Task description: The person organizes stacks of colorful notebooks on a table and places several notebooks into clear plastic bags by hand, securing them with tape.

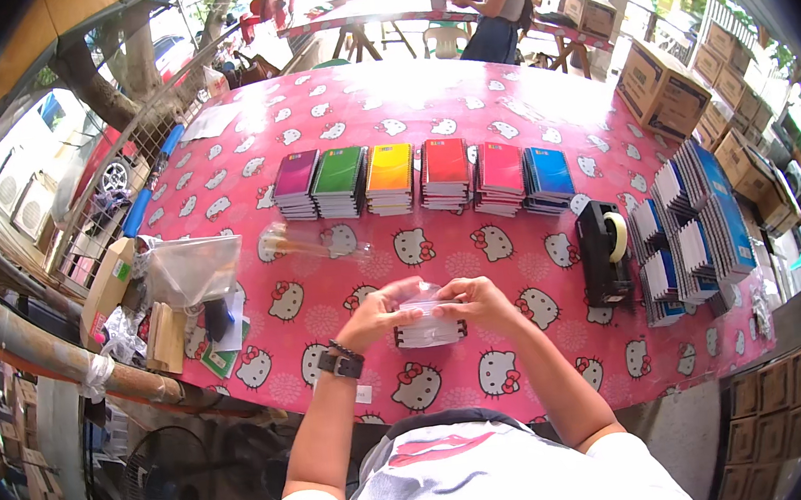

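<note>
Risk, judged from this view: the clear film (419, 292) looks thin and slack; an uneven pull between the two hands could crease or tear it. The small bundle (431, 332) appears to be a pile of bound booklets; if thumb pressure differs side to side, its layers could slip out of square, and the dark bindings at its ends might snag the film.

Position: bundle lies flat on the bench (454, 253), between the hands and just on the body side of their fingertips. Left hand (378, 317): thumb and fingers nearly closed, pinching film at the bundle's far edge. Right hand (476, 304): likewise, from the other side. Cannot tell whether either also grips the booklets.

Surroundings: row of coloured notebook stacks (443, 174) beyond both hands; black tape dispenser (602, 255) right of the right hand; plastic sleeves (195, 270) well left of the left hand.
</note>
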Tool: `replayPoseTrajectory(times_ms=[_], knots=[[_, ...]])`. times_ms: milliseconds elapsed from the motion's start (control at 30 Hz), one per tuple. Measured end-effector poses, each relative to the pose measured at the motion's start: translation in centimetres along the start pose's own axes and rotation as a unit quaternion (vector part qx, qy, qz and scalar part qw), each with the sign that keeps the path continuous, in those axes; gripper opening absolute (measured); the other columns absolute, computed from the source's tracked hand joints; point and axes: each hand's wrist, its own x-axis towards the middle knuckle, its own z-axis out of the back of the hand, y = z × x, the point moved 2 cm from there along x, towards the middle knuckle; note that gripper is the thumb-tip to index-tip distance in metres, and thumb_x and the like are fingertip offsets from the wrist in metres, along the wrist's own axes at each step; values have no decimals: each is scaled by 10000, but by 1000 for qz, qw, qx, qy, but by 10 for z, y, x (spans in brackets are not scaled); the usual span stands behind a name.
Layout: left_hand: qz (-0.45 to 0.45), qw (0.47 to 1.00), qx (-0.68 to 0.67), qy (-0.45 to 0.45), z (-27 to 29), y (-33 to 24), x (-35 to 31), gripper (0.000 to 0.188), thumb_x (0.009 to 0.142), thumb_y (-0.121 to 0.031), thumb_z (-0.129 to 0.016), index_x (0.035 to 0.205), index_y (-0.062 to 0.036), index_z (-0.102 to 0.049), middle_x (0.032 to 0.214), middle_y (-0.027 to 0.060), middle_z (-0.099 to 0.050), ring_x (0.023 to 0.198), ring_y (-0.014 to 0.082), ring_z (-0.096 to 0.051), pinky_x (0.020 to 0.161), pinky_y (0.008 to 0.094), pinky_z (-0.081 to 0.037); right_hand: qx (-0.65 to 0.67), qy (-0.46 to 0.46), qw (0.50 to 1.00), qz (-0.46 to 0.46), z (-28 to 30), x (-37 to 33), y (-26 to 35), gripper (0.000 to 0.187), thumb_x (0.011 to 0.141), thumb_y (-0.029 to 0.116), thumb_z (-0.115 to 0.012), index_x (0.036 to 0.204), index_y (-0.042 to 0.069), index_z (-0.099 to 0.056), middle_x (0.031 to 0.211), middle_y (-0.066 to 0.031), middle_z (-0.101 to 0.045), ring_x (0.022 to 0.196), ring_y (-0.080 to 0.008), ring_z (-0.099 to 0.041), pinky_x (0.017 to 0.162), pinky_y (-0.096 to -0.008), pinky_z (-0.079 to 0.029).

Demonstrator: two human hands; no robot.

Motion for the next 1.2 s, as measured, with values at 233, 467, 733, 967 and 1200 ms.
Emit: replayPoseTrajectory(times_ms=[233, 467, 733, 967, 1200], knots=[[-82, 988, 124, -26, -2, -2, -1, 376, 783, -186, -704, 1106, -10, -627, 1153, 115, -603, 1113, 178, -524, 952, 322, -414, -125, -50, 969, 207, -4, -8, 1, 293, 741, 203, -733, 1003, 83, -687, 1041, -47, -642, 1013, -201, -527, 878, -355, -435], [-239, 860, 445, -68, -26, -14, -37, 504, 663, -352, -777, 1107, -155, -643, 1272, 37, -542, 1311, 262, -358, 1092, 448, -184, -273, -39, 906, 322, -9, -40, 6, 451, 692, 267, -753, 1112, 144, -644, 1230, -29, -580, 1229, -289, -431, 995, -419, -352], [-281, 853, 371, -235, -41, 6, -37, 147, 810, -184, -665, 930, -101, -674, 939, 38, -689, 1011, 187, -610, 1055, 408, -274, -232, -203, 894, 325, -36, -40, 11, 127, 702, 118, -723, 792, 67, -649, 930, -53, -660, 970, -261, -552, 838, -378, -455], [-234, 913, 165, -291, -46, -1, -22, 574, 802, -108, -671, 1319, -76, -422, 946, 74, -628, 864, 202, -619, 964, 407, -374, -66, -231, 961, 138, -29, -24, 17, 257, 687, 80, -761, 895, 36, -616, 806, -53, -604, 677, -107, -562, 578, -249, -476], [-342, 756, 510, -227, -56, 17, -51, 591, 817, -302, -638, 1335, -123, -416, 1261, 96, -473, 1146, 249, -471, 1029, 517, -229, 175, -121, 977, 10, -17, -8, 2, 154, 732, 47, -720, 850, 11, -628, 743, -16, -626, 666, -61, -565, 602, -208, -461]])
